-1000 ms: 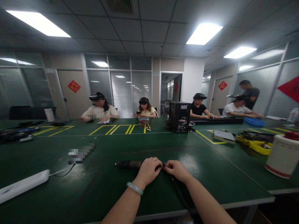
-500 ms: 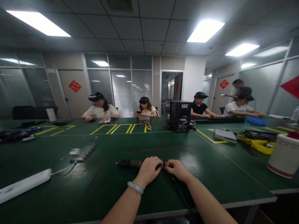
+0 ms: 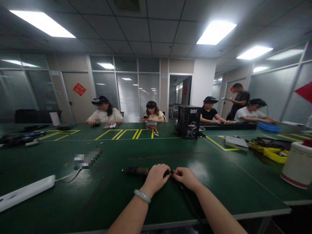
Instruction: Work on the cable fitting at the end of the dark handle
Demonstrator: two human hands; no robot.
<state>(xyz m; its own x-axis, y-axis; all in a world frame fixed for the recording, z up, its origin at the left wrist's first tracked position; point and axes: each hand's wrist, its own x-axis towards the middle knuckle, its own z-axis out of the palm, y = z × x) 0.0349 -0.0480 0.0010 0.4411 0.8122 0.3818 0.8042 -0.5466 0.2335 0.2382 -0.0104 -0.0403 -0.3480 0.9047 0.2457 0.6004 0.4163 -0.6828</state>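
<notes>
A dark, cylindrical corded electric screwdriver [image 3: 136, 171] lies on the green table, its narrow metal tip pointing left. My left hand [image 3: 159, 177], with a pale bracelet on its wrist, is closed around the tool's right end. Just beside it, my right hand [image 3: 184, 178] pinches the end of a black cable [image 3: 187, 198] that runs down over the table's near edge. Between my fingertips the two ends meet closely; whether they are joined is too small to see.
A white power strip [image 3: 26, 193] lies at the left, near a blurred-out object [image 3: 87, 159]. Further back stands a black computer case [image 3: 188, 122]. On the right are a white canister [image 3: 298, 165], a yellow tray [image 3: 275, 155] and a grey box [image 3: 236, 143]. Several people sit opposite.
Both hands keep almost the same place and grip. The view has shifted slightly, and a standing person at the back right has moved left.
</notes>
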